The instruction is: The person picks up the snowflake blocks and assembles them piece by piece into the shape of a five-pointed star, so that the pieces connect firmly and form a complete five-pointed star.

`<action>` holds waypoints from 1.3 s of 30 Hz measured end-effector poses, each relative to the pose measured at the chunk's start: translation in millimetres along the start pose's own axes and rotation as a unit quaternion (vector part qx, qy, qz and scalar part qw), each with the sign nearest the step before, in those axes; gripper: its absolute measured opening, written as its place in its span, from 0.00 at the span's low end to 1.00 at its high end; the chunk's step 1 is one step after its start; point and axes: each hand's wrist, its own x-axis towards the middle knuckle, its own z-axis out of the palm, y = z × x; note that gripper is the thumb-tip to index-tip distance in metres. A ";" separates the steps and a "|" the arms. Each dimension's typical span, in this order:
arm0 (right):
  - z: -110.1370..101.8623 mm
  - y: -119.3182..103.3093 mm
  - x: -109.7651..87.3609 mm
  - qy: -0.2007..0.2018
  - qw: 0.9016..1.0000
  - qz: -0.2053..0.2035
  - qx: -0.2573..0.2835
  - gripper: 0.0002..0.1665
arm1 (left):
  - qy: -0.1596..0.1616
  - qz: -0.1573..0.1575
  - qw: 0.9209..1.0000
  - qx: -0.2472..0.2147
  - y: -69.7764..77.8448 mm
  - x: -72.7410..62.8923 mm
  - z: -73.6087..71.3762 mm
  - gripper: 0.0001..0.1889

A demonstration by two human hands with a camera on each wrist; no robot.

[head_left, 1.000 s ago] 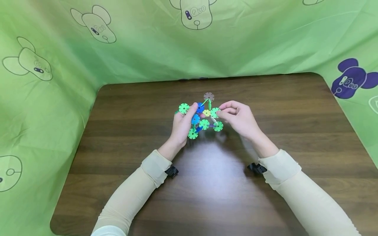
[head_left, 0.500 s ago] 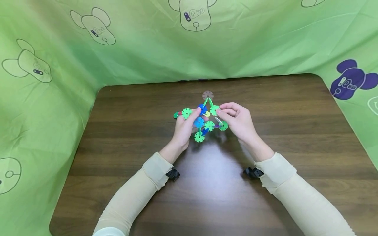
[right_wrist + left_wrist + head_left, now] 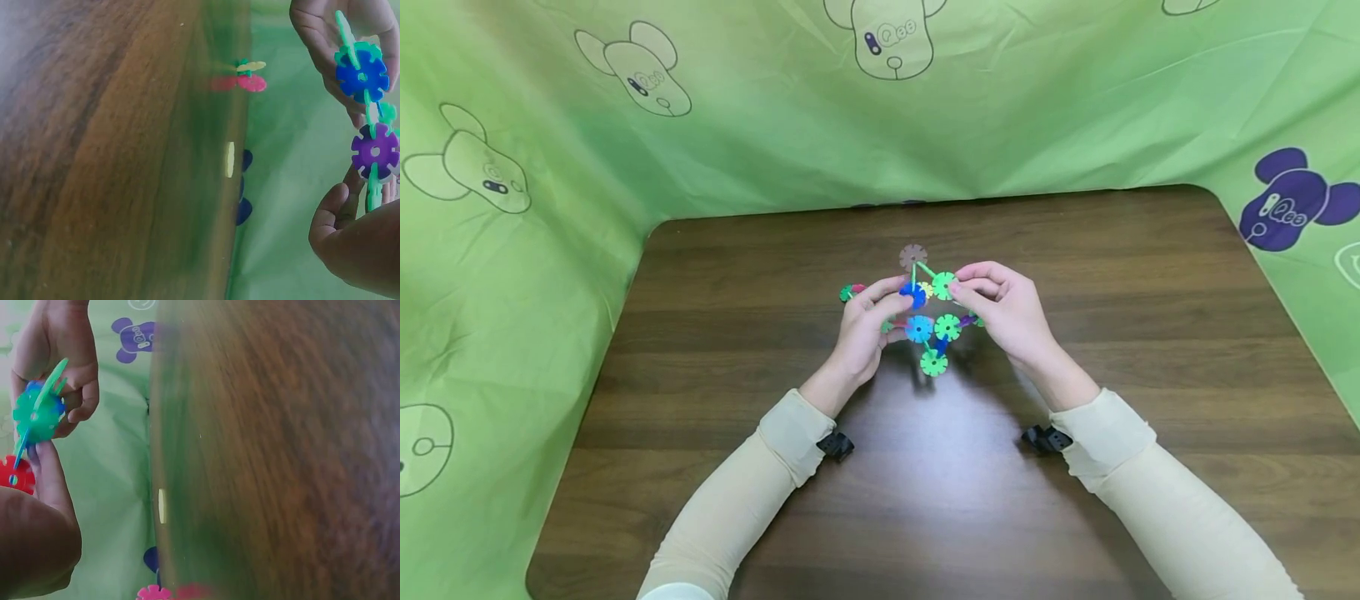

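An assembly of notched, interlocking plastic discs is held up between both hands in the head view. My left hand (image 3: 859, 333) grips its left side, with thumb and fingers at a dark blue disc (image 3: 912, 295). Thumb and index finger of my right hand (image 3: 1013, 315) pinch a green disc (image 3: 944, 286). A translucent greyish disc (image 3: 913, 257) forms the top, and a light blue disc (image 3: 919, 328) and another green disc (image 3: 933, 363) sit low. A red disc (image 3: 19, 476) shows in the left wrist view, a purple disc (image 3: 375, 152) in the right. My palms hide some discs.
Under the hands lies a brown wooden table (image 3: 737, 500). A green curtain (image 3: 760, 150) printed with bear heads hangs around its back and sides. Both wrists carry black straps (image 3: 837, 445). Pink discs (image 3: 252, 83) appear near the table's edge in the right wrist view.
The assembly has turned between the hands: its lower discs swung right and down, the top disc shifted left. My left fingers have changed their grip; my right hand keeps pinching the green disc.
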 end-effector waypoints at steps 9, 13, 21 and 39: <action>-1.1 -1.0 -1.8 -0.027 0.997 -0.026 -0.071 0.16 | 0.015 0.067 0.990 0.125 0.1 4.4 1.4 0.20; -0.4 -0.9 -2.9 -0.021 0.995 -0.036 -0.086 0.15 | 0.035 0.056 0.990 0.126 0.8 4.2 3.3 0.17; 6.7 -3.3 -7.1 0.014 0.994 -0.045 -0.098 0.12 | 0.022 0.053 0.996 0.072 -0.2 2.2 3.3 0.13; 20.4 -8.3 -7.8 0.045 0.998 0.004 -0.042 0.19 | 0.075 0.087 0.986 0.118 -10.5 -0.8 3.2 0.16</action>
